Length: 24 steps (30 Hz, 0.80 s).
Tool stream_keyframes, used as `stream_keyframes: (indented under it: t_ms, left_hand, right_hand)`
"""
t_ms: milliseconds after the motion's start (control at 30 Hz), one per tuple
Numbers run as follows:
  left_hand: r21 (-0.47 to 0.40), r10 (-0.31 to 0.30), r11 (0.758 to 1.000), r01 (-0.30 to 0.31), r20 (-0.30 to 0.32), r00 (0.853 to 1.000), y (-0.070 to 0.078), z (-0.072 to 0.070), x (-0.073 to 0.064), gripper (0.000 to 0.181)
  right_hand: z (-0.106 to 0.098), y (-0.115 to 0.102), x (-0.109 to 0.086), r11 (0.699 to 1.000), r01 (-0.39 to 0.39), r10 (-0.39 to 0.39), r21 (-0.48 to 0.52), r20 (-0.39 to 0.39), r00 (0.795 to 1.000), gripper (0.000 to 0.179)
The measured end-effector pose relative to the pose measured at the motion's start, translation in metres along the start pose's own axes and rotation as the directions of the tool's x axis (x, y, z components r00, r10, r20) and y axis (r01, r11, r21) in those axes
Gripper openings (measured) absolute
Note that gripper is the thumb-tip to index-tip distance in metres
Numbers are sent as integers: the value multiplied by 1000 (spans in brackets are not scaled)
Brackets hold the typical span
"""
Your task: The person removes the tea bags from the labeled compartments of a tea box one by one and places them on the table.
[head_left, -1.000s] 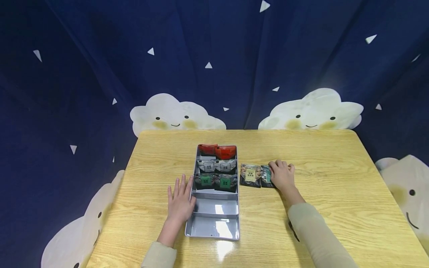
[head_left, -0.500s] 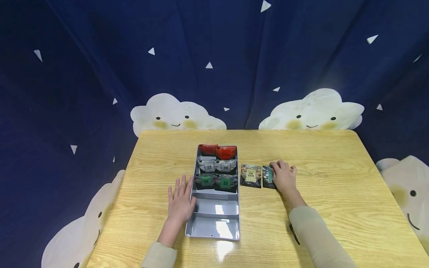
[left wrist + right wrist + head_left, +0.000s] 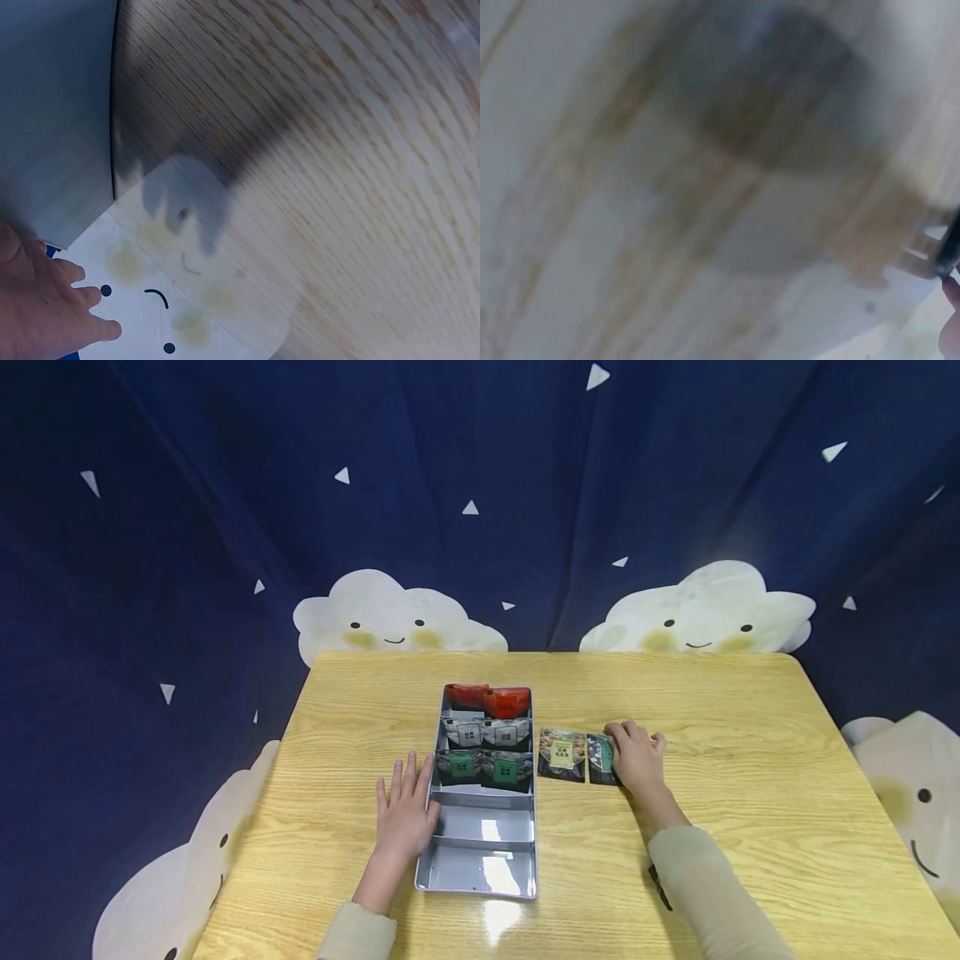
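A grey divided tray [image 3: 476,868] lies lengthwise on the table, with small pouches in its three far compartments: red pouches [image 3: 506,702], grey-white pouches [image 3: 506,733] and green-labelled pouches [image 3: 505,768]. My left hand [image 3: 405,814] rests along the tray's left side, fingers spread and straight; the left wrist view has that hand [image 3: 45,307] by the tray wall [image 3: 56,112]. Right of the tray lies a yellow-labelled pouch [image 3: 562,755]. Beside it, my right hand [image 3: 640,766] pinches a teal-labelled pouch [image 3: 602,758] and covers its right part. The right wrist view catches only the dark pouch edge [image 3: 950,247] and fingertips [image 3: 952,330].
The tray's two nearest compartments [image 3: 483,818] hold no pouches. A small dark object [image 3: 660,887] shows beside the right sleeve. Behind the wooden table [image 3: 360,718] hangs a dark blue curtain [image 3: 420,460] with printed clouds.
The teal-labelled pouch has shifted slightly right with my right hand, and a narrow gap now shows between it and the yellow-labelled pouch. My left hand keeps its place.
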<state>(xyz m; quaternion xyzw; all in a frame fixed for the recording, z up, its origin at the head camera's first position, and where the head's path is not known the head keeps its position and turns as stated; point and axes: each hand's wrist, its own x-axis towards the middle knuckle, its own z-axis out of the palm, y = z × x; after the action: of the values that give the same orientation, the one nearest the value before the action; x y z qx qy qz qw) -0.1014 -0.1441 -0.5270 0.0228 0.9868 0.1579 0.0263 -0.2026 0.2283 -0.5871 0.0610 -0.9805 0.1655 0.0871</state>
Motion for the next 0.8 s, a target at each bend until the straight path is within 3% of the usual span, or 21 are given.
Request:
stream_keyframes:
  t_ms: [233, 433, 533, 667, 800]
  left_hand:
    - [0, 0, 1000, 0, 3, 1000, -1, 1, 0, 65]
    - [4, -3, 1000, 3, 1, 1000, 0, 2, 1, 65]
    - [5, -2, 1000, 2, -1, 1000, 0, 1, 1, 65]
    - [-2, 1, 1000, -1, -2, 1000, 0, 1, 0, 65]
    - [-2, 1, 1000, -1, -4, 1000, 0, 0, 0, 65]
  right_hand:
    - [-18, -23, 7, 998, 11, -5, 69, -82, 997, 26]
    - [-32, -61, 12, 986, 133, -117, 99, -148, 982, 27]
    - [-35, -79, 12, 974, 211, -194, 79, -189, 963, 27]
    - [-35, -103, 9, 946, 321, -303, 38, -242, 922, 28]
    - [-34, -124, 4, 911, 411, -396, 15, -238, 887, 29]
